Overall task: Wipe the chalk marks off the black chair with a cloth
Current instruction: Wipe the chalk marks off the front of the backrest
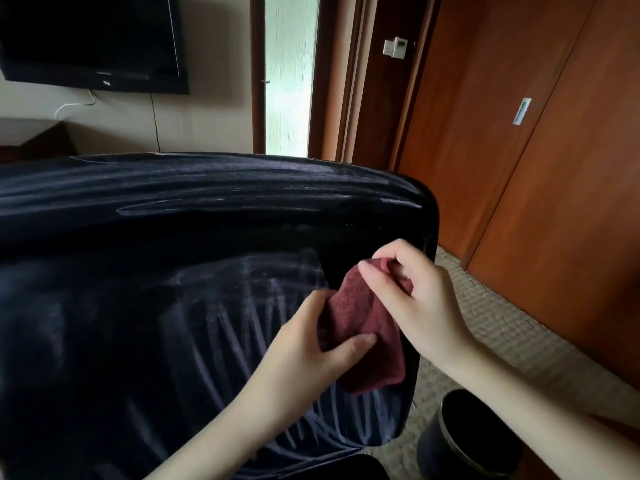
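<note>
Upper left, on a cream wall: dark television [90, 39], cables [154, 123] dangling beneath. Centre back, a frosted glass panel [291, 74] in a brown frame; white wall switches [394, 46] near its right. At right, reddish wooden doors [485, 168] with a recessed metal handle [522, 111]. Lower right, on beige carpet [502, 323], a dark round bin [467, 441].

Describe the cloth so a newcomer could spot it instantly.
The black chair fills the left and centre of the view, streaked with white chalk marks. Near its right edge, the left hand and right hand both grip a small cloth. It is the only dark red, fuzzy thing there.
</note>
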{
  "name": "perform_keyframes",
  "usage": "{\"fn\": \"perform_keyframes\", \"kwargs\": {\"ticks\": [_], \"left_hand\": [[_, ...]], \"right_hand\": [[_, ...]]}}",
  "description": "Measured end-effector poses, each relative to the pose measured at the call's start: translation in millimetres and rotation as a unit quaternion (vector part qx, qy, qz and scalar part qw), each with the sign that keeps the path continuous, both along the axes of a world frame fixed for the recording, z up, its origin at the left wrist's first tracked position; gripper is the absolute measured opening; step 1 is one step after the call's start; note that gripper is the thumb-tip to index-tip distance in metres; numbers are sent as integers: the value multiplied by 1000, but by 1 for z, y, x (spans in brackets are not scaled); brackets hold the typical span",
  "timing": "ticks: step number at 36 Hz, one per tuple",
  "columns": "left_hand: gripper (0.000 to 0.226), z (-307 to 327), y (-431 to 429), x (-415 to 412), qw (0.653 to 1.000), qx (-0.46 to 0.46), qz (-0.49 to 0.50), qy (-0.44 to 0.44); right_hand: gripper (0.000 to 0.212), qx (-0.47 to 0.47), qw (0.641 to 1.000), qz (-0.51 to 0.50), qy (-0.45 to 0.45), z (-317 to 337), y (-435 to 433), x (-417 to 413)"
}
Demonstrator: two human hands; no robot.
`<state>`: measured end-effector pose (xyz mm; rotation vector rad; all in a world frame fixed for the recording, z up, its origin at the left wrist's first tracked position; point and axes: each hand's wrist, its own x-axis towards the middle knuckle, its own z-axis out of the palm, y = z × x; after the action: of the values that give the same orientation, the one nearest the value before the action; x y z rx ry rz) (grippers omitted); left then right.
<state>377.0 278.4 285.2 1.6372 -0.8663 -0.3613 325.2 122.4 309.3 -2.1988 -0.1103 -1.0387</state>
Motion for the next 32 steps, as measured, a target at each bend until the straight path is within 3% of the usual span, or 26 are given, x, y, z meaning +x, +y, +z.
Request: {"fn": "perform_keyframes", "kwargs": {"ticks": [4,8,12,17,19,22,24,26,28,32], "left_hand": [[31,4,2,4,990,-78,-38,111],[18,5,4,11,984,-118,-34,128],[19,7,2,14,979,-160,-13,124],[23,12,9,11,979,-151,-51,124],[16,11,13,14,988,-138,-15,65],[12,6,23,26,979,-101,105,-139],[24,4,30,32,945,-56,159,-279],[28,3,35,37,899,-9,207,-385],[29,4,39,40,861,19,250,-442],[32,2,47,48,808,70,312,-496]], "right_hand": [[33,151,981,13,117,4,-4,1],[5,115,984,25,132,1,-4,-7],[31,135,971,129,147,-1,14,-17],[25,151,973,110,135,-6,16,-12],[16,175,973,97,119,-7,9,-9],[10,127,991,10,47,-3,-2,-3],[8,27,996,-67,-44,6,-8,6],[7,-98,977,-126,-138,14,-10,21],[3,-203,945,-152,-205,16,-8,41],[12,-323,919,-98,-206,0,7,77]]}}
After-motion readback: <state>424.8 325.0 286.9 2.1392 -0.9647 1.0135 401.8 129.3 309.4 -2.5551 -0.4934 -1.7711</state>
